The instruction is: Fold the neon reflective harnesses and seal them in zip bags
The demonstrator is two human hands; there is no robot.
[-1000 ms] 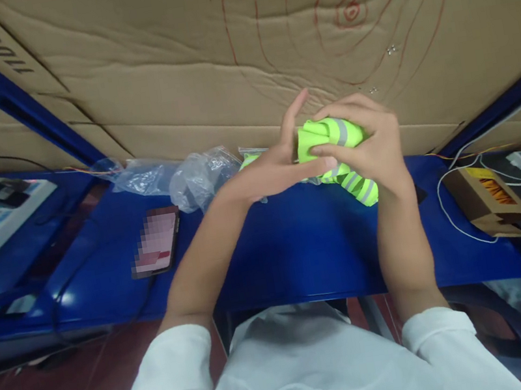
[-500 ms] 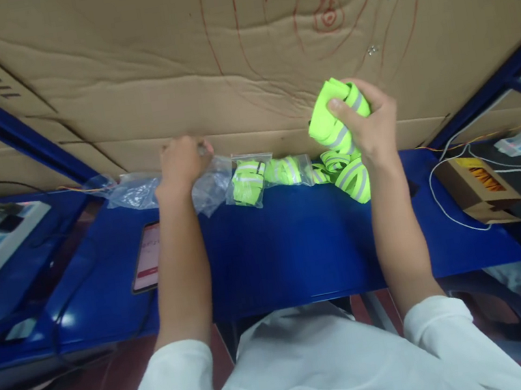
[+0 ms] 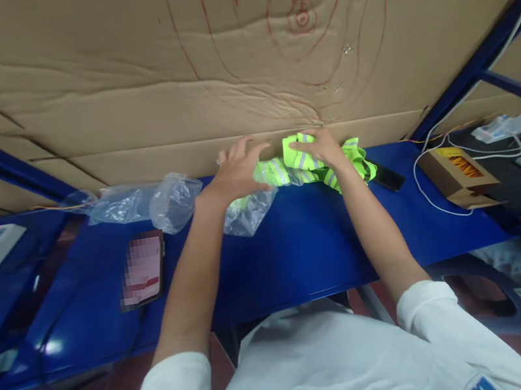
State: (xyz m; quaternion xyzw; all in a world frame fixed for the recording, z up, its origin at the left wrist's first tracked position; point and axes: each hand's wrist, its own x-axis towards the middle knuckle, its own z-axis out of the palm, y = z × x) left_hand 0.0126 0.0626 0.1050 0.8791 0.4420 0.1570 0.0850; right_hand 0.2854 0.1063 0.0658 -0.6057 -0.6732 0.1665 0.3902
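My right hand (image 3: 325, 146) grips a folded neon-yellow reflective strap (image 3: 298, 155) with a silver stripe, thumb across its front, close to the back of the table. Its wrist passes in front of more loose reflective straps (image 3: 360, 159). Fingers apart and curved, my left hand (image 3: 241, 170) hovers over the bagged neon straps (image 3: 275, 171) to the left. Below its palm lies a clear plastic bag (image 3: 250, 215); whether the hand touches it I cannot tell. Farther left, more crumpled clear bags (image 3: 175, 202) lie along the cardboard.
A phone (image 3: 142, 269) lies left on the blue table (image 3: 298, 248). At the back stands a cardboard wall (image 3: 124, 84) with red drawing. Right are a flat black object (image 3: 387, 176), an opened small carton (image 3: 460, 176) and a white cable (image 3: 425, 192). Blue posts flank both sides.
My right hand has come down and left with the folded strap. My left hand has moved right, its fingers spreading, and a clear bag now lies below it. The view has shifted right.
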